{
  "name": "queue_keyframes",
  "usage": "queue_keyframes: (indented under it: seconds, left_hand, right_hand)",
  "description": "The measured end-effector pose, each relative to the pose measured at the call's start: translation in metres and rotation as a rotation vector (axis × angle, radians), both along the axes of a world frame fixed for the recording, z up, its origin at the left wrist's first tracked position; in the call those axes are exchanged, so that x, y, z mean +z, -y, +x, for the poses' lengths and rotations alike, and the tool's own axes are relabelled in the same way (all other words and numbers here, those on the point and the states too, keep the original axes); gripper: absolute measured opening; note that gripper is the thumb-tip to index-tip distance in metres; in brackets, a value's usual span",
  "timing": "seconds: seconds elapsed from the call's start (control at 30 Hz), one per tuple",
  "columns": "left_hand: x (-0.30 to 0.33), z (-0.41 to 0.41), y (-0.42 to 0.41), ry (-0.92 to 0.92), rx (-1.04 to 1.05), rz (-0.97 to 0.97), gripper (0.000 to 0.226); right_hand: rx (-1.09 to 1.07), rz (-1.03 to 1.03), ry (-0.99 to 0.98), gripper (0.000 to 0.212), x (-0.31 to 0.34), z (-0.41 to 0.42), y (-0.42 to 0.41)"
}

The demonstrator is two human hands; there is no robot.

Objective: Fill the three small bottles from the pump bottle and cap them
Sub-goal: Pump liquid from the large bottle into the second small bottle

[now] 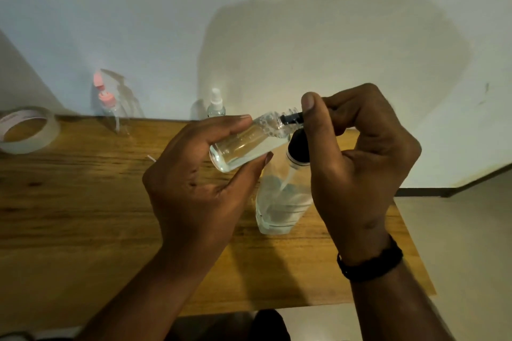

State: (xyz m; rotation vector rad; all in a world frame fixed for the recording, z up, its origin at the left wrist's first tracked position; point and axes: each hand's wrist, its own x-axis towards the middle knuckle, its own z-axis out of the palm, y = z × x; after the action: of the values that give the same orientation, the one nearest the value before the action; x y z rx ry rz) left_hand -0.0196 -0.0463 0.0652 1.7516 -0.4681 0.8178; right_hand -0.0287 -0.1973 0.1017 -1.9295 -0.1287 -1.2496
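My left hand (194, 183) holds a small clear bottle (243, 144) tilted almost on its side, with liquid and bubbles inside and its mouth pointing right. My right hand (357, 158) grips the black pump head (291, 118) of the large clear pump bottle (279, 202), whose nozzle sits at the small bottle's mouth. The pump bottle stands on the wooden table (83, 202). Another small bottle with a white spray top (216, 104) stands at the table's back edge. A clear bottle with pink caps (106, 102) stands at the back left.
A roll of tape (26, 130) lies at the table's far left. A pale wall rises right behind the table. The table's right edge drops off to a light floor (457, 243). A black band circles my right wrist.
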Motion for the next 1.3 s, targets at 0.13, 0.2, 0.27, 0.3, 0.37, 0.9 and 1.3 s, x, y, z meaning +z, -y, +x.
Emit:
queue_keyframes:
  seconds: [0.13,0.2,0.27,0.3,0.37,0.9,1.3]
  left_hand:
    - [0.0013,-0.0016,0.0006,0.027,0.016,0.017,0.039]
    - [0.0002,-0.0007,0.0002,0.035,0.017,0.024,0.038]
    - [-0.0010,-0.0008,-0.0001,0.032,0.020,0.031,0.037]
    - [-0.0016,-0.0005,-0.0002,0.028,0.020,0.030,0.037]
    - [-0.0012,-0.0008,-0.0002,0.021,0.023,0.032,0.038]
    - [0.0009,-0.0009,-0.0013,0.013,0.004,0.000,0.041]
    - [-0.0013,-0.0001,0.0015,-0.053,-0.097,-0.023,0.047]
  right_hand:
    - [-0.031,-0.009,0.010,0.029,-0.0003,-0.0021,0.0003]
    - [-0.011,0.017,0.014,0.030,-0.0035,-0.0009,-0.0015]
    - [0.007,0.037,0.006,0.031,-0.0053,-0.0002,-0.0038]
    - [0.010,0.038,0.000,0.031,-0.0054,0.0002,-0.0041]
    - [0.012,0.026,-0.011,0.031,-0.0043,0.0001,-0.0020]
    - [-0.006,0.020,0.003,0.022,0.0022,-0.0009,-0.0025]
    - [0.015,0.055,0.004,0.017,0.0028,-0.0034,0.0018]
